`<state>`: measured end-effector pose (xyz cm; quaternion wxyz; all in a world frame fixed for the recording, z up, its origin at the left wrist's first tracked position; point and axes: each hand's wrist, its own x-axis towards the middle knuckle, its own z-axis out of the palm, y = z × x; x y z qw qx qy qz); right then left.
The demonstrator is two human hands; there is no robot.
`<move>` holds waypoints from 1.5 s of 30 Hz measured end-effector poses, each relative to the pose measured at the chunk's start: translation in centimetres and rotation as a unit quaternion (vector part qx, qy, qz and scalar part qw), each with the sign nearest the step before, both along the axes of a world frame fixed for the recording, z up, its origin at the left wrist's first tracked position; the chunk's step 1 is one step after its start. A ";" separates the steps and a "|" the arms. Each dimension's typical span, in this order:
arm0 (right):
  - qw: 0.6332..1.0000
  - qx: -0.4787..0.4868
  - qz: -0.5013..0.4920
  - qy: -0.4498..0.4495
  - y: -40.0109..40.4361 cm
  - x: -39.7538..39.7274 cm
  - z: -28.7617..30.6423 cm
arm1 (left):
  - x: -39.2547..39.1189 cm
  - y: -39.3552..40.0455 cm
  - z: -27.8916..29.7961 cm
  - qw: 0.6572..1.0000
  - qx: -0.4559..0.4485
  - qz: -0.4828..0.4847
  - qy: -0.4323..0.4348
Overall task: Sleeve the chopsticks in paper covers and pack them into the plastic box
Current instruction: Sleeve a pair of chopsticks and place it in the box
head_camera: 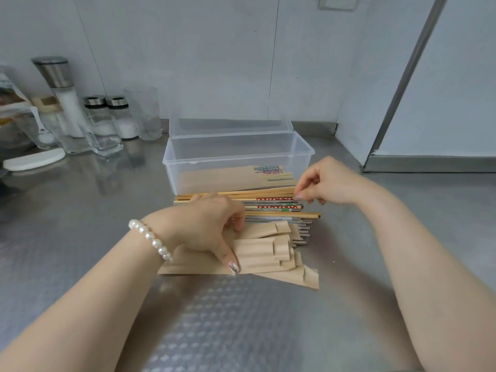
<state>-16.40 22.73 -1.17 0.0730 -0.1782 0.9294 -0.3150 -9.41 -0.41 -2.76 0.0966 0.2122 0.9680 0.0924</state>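
A clear plastic box stands open on the steel counter, with a few sleeved chopsticks lying inside. In front of it lies a row of loose chopsticks, wooden, patterned and metal. Nearer to me is a pile of brown paper covers. My left hand rests on the pile, its fingers curled round a paper cover and its thumb pressing down on the stack. My right hand pinches the right end of a wooden chopstick at the back of the row.
Salt and spice shakers, glass jars and a white lid stand at the back left of the counter. A wall corner with a metal strip rises at the right, behind the box.
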 end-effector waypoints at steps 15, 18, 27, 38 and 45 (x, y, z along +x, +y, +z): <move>0.995 0.079 0.010 -0.060 1.0 -0.2 -0.2 | 0.0 -0.5 0.6 0.980 0.195 0.028 -0.014; 0.999 0.026 0.008 -0.043 0.8 -0.3 -0.4 | 0.1 -0.7 1.2 0.972 0.233 0.034 -0.022; 0.992 -0.111 0.035 -0.047 -1.5 0.8 -0.4 | -0.2 -1.0 1.3 0.955 0.283 0.090 0.018; 0.951 -0.288 0.021 -0.114 -3.4 2.8 0.6 | -0.4 -0.5 0.7 0.962 0.252 0.094 0.048; 0.928 -0.345 -0.018 -0.141 -4.6 2.9 0.0 | 0.0 0.9 0.1 0.942 0.227 0.083 0.231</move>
